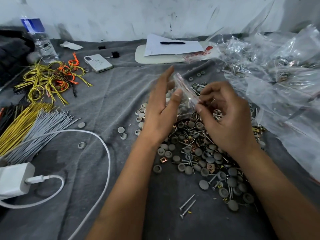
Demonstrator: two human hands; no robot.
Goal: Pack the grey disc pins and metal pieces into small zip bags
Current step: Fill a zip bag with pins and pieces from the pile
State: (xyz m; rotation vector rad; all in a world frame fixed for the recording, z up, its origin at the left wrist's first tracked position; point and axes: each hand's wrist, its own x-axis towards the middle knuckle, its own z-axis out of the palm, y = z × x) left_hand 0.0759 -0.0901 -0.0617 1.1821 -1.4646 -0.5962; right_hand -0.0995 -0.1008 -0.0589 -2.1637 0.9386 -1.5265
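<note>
From the head camera, both hands are up over a grey cloth (107,101) with a small zip bag (183,99) between them. The left hand (162,108) has straight fingers pointing away, palm against the bag's side, thumb lying across its front. The right hand (225,116) curls in, its thumb and fingertips pinching the bag's red-lined top edge. The bag is blurred, but pale grey discs show through it.

Below the hands lies the pile (199,153): grey disc caps, screws and copper-coloured square metal pieces all mixed together, running toward the right forearm. Lighter caps (141,115) are scattered just left of the left hand, and two screws (187,205) lie apart, nearer the person.

On the right a heap of clear bags (270,80) spreads over the cloth. On the left sit bundles of yellow and grey wires (32,125), loose yellow and orange loops (52,78), a white charger (15,179) with its cable, a phone (97,62) and a water bottle (39,38). At the back a pen (172,42) rests on paper (173,48).
</note>
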